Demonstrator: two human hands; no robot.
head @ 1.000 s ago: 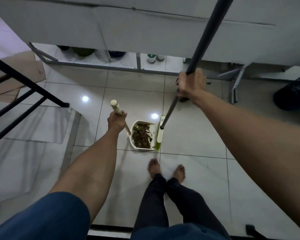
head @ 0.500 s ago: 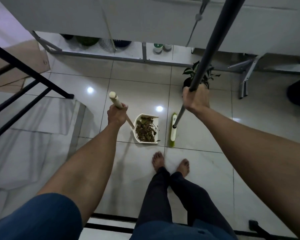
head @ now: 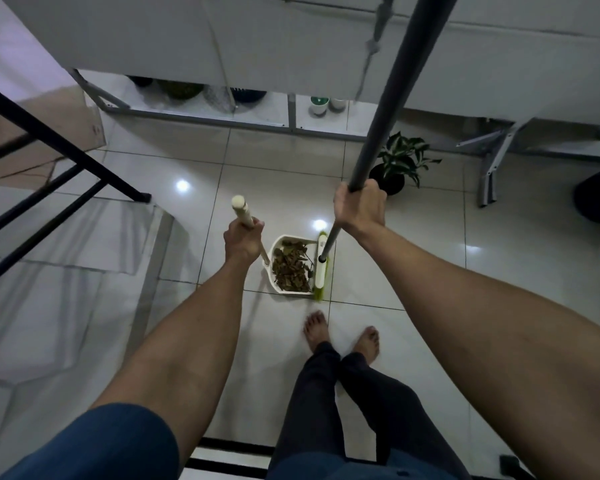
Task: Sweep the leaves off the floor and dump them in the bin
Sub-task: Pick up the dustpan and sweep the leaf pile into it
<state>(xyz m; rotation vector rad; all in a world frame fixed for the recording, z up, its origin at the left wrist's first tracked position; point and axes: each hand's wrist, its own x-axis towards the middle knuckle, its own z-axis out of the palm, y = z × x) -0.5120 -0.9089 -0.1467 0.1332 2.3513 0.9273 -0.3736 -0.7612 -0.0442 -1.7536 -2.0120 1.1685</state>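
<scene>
A white dustpan [head: 278, 286] rests on the tiled floor just ahead of my bare feet, filled with a pile of dry brown leaves [head: 290, 268]. My left hand [head: 242, 239] grips its cream upright handle [head: 242, 213]. My right hand [head: 360, 206] is closed around the long dark broom pole [head: 392, 88]. The broom's white and green head [head: 321, 268] stands against the dustpan's right open side. A dark bin [head: 598, 195] is partly visible at the right edge.
A small potted plant [head: 400, 164] stands behind the broom. Metal shelf legs [head: 291, 114] with pots and cups run along the back under a white surface. A black frame [head: 63, 147] and cardboard [head: 32, 143] sit left. Grey folding legs [head: 492, 171] stand right.
The broom head has moved left from a small gap to sit against the dustpan's open side. My view has shifted, bringing the potted plant into sight.
</scene>
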